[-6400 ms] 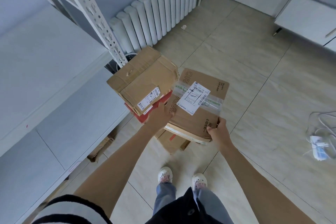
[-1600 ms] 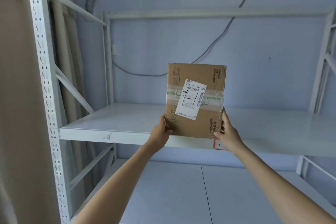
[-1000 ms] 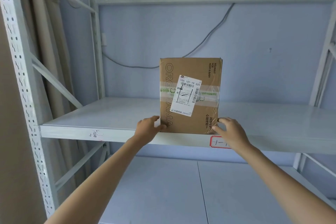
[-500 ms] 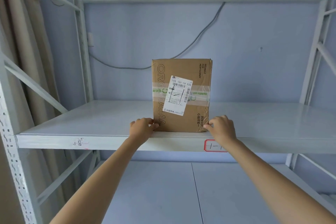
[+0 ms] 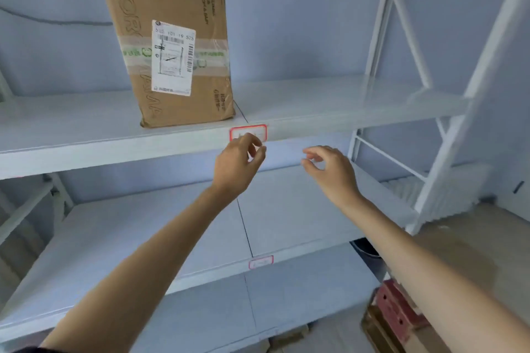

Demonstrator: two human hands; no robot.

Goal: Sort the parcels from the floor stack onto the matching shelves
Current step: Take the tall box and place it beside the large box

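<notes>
Two bare forearms reach up and forward from the bottom of the view, both ending below the front edge of the upper shelf (image 5: 86, 149). The left hand (image 5: 236, 165) is raised with its back to the camera, wrist roughly straight, its fingers (image 5: 256, 149) loosely curled and holding nothing; the fingertips sit just in front of a red-bordered label (image 5: 248, 132) stuck on the shelf edge (whether they touch it cannot be told). The right hand (image 5: 329, 169) hangs beside it, a little lower and apart from it, palm turned inward toward the left; its fingers (image 5: 311, 156) are also loosely bent, thumb and forefinger near each other but gripping nothing.

At the lower right, partly hidden behind the right forearm, a stack of parcels (image 5: 395, 315) sits on the floor: a red one on top of brown cardboard ones, all blurred.

Beneath the hands runs the middle shelf (image 5: 143, 238), with its own small red-bordered label (image 5: 260, 262) on the front edge, and a lower shelf (image 5: 301, 289) under that.

Farther back, the brown cardboard parcel (image 5: 172, 51) stands upright on the upper shelf, near its front edge and to the left of the label, clear of both hands. A white shipping sticker (image 5: 173, 57) and a band of clear tape cross its front face. Behind it is the pale blue wall (image 5: 301, 23), with a grey cable (image 5: 57, 21) running along it, and the white rack upright (image 5: 487, 66) rises on the right.
</notes>
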